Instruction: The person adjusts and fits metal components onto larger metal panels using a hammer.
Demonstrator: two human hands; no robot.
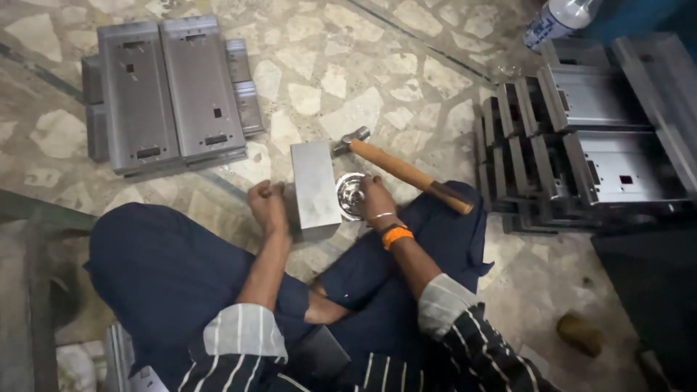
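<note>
**floorwatcher:** Person's sitting cross-legged on the beige stone-chip terrazzo floor (327, 80), dark blue trousers, striped sleeves. Right in front of the knees stands a plain grey rectangular metal block (315, 187), upright, long side running away from the body. Touching its right edge is a shiny round metal dish (351, 194).

**benchrat42:** What are the hands doing?

**floorwatcher:** Left hand (266, 205) is curled into a tight fist just left of the block's near corner. Can't tell if anything's inside it. Right hand (377, 199) sits on the near right rim of the dish, fingers bent down onto it; the wrist has an orange band. A wooden-handled hammer with a steel head (406, 174) runs diagonally across there, head next to the block's far right corner, handle end out over the right knee. Whether the right hand actually grips the handle or the handle just passes behind it, I can't say.

**benchrat42:** Room to move?

**floorwatcher:** Decent on the far side: bare floor beyond the block. Far left there's a stack of flat grey sheet-metal panels with small slots (170, 91), well apart from the block. The right side is tighter: a pile of folded grey sheet-metal housings (581, 145) sits near the hammer handle's end. A white plastic bottle (559, 18) lies at the far right edge of view.
</note>
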